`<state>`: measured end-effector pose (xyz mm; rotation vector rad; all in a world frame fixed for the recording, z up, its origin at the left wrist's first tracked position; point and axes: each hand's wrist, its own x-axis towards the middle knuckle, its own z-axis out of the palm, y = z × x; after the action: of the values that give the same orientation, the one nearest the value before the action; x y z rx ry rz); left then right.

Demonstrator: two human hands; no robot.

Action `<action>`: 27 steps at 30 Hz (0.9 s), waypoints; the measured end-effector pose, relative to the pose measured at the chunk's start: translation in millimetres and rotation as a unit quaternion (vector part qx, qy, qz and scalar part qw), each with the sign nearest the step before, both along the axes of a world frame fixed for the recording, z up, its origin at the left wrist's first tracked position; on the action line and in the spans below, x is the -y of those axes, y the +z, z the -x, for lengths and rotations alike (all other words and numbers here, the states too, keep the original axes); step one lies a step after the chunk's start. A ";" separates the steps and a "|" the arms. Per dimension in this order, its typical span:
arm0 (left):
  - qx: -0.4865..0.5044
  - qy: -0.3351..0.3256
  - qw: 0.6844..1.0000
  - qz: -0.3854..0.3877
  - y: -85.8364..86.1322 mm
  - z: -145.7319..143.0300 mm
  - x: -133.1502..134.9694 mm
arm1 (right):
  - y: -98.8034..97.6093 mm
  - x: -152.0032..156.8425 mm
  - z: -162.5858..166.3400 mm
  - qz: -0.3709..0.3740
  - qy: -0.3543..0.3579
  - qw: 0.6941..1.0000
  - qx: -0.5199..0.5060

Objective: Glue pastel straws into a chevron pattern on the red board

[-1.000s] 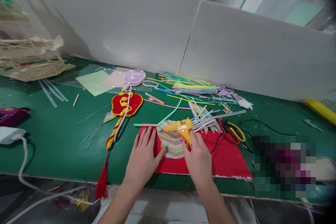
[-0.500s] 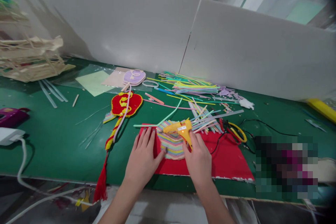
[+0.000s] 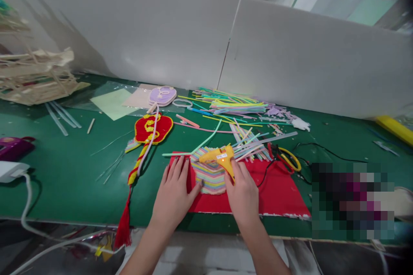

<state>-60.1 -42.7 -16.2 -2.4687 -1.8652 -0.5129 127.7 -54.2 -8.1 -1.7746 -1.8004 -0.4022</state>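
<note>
My right hand (image 3: pixel 242 187) is wrapped round the handle of a yellow glue gun (image 3: pixel 217 155). The gun's nozzle points left, over the upper part of a pastel striped piece (image 3: pixel 210 180) made of fuzzy strips. That piece lies on a red sheet (image 3: pixel 277 189). My left hand (image 3: pixel 176 191) rests flat on the left of the sheet, fingers stretched out and the thumb at the striped piece's left edge. A mint green strip (image 3: pixel 206 138) runs from the top of the piece, bent up to the right.
A red and yellow fan-shaped ornament (image 3: pixel 152 129) with a red tassel lies to the left. Coloured fuzzy strips (image 3: pixel 237 105) are heaped at the back. Red- and yellow-handled scissors (image 3: pixel 290 160) and a black cord (image 3: pixel 329 149) lie right. A grey partition (image 3: pixel 155 30) stands behind.
The whole view has shifted slightly. Both hands, the glue gun and the striped piece keep nearly the same places relative to each other.
</note>
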 end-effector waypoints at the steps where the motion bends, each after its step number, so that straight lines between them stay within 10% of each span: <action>1: -0.001 0.000 1.000 0.001 0.2 0.0 0.0 | 0.4 0.3 -0.1 -0.001 0.000 1.000 0.003; 27: 0.000 -0.002 1.000 0.001 1.0 0.2 -0.1 | 10.6 2.3 5.1 0.054 -0.072 0.996 0.008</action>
<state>-60.3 -42.6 -15.2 -2.4753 -1.8619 -0.5113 122.5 -56.5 2.5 -1.9882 -1.7390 -0.3828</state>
